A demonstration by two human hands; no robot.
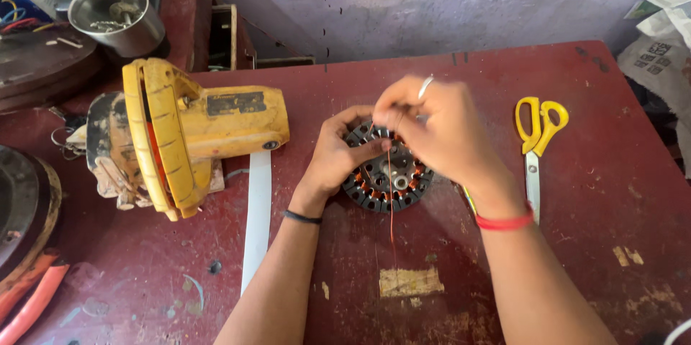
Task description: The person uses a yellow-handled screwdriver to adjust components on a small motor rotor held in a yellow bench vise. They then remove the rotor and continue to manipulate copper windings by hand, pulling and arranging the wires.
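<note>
Copper-coloured wire [391, 201] runs in a thin straight line down the centre of the frame, pinched at its top between the fingertips of the right hand [432, 129], which is closed on it just above a round black stator [389, 172]. That slotted metal disc, with copper windings showing in its slots, lies flat on the worn red tabletop [590, 194] at mid-frame. The left hand [338, 154] curls around the stator's left edge, its fingers pressed onto the disc and gripping it in place; a dark band circles that wrist, a red one the right wrist, and a ring shows on a right finger. The wire's lower end trails toward the bottom of the frame, over a patch of bare wood where the paint has flaked away. At centre left sits a battered yellow power-tool housing [194, 133], tipped on its side and well apart from the hands, with a white strip [257, 223] lying just beside it and running toward the lower edge. Yellow-handled scissors [536, 143] rest at the right, blades pointing down-frame, near the right forearm but not touching it. A steel cup [119, 17] holding small metal parts stands in the upper left corner.
</note>
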